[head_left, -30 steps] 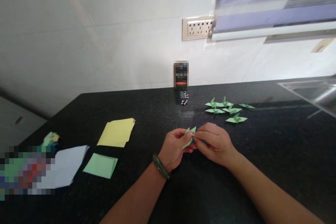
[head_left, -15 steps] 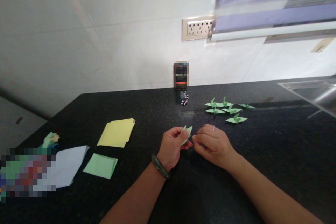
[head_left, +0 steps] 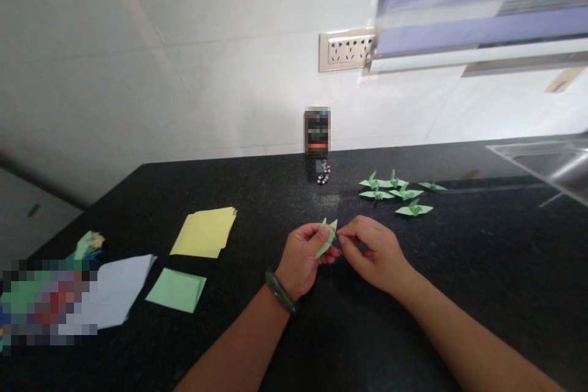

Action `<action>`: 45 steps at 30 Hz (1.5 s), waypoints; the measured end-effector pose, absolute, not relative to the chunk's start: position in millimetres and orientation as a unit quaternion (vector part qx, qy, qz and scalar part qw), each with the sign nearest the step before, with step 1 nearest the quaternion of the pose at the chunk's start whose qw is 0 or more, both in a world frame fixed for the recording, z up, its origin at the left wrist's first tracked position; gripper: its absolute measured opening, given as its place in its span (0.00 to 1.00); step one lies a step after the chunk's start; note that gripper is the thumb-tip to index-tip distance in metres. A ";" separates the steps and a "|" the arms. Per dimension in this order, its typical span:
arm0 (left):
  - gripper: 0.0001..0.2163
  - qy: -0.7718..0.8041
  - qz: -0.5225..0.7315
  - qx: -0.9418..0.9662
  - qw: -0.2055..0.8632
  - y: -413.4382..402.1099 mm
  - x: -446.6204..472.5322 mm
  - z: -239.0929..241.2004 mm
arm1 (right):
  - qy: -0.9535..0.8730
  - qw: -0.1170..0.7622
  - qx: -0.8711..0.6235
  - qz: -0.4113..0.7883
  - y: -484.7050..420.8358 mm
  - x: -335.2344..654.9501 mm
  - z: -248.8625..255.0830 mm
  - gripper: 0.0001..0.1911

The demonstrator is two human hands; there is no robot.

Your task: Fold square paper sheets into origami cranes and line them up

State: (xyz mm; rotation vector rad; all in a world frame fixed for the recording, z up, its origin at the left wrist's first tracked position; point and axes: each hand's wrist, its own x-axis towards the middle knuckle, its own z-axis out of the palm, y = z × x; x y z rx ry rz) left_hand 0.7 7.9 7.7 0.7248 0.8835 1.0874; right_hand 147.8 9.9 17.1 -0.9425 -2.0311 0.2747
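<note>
My left hand point(head_left: 303, 257), with a dark green bangle point(head_left: 281, 291) at its wrist, pinches a light green origami paper crane point(head_left: 327, 239) between thumb and fingers. Two pointed tips of the paper stick up above the thumb; the fingers hide part of it. Just to the right, my right hand point(head_left: 374, 254) has thumb and forefinger closed together close to the crane's edge. Whether those fingertips touch the paper or hold anything small cannot be made out. Beyond my right hand, several finished-looking green paper cranes point(head_left: 414, 209) stand in a group on the black countertop point(head_left: 257, 343).
Left of my hands lie yellow paper sheets point(head_left: 202, 234), green paper sheets point(head_left: 177, 290) and white paper point(head_left: 122, 294), with a blurred-out colourful item point(head_left: 46, 306) beside them. A phone-like device point(head_left: 317, 131) leans on the wall, a beaded strap point(head_left: 324, 174) before it. A metal sink point(head_left: 555, 162) is far right.
My right hand has turned, its forefinger and thumb now stretched towards the crane, where the fingers were curled before. The crane has tilted slightly in my left hand.
</note>
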 end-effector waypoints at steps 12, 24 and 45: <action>0.11 0.409 0.493 0.376 0.670 7.2 0.3 5.3 | -0.810 0.412 -0.395 0.133 8.1 145.8 15.2 0.06; 0.17 0.393 0.467 0.351 0.710 9.2 -1.7 10.0 | -0.585 0.429 -0.528 0.441 21.1 145.0 8.2 0.15; 0.13 0.432 0.360 0.480 0.673 14.6 -13.3 8.1 | -0.540 0.329 -0.424 0.649 21.7 149.7 9.4 0.10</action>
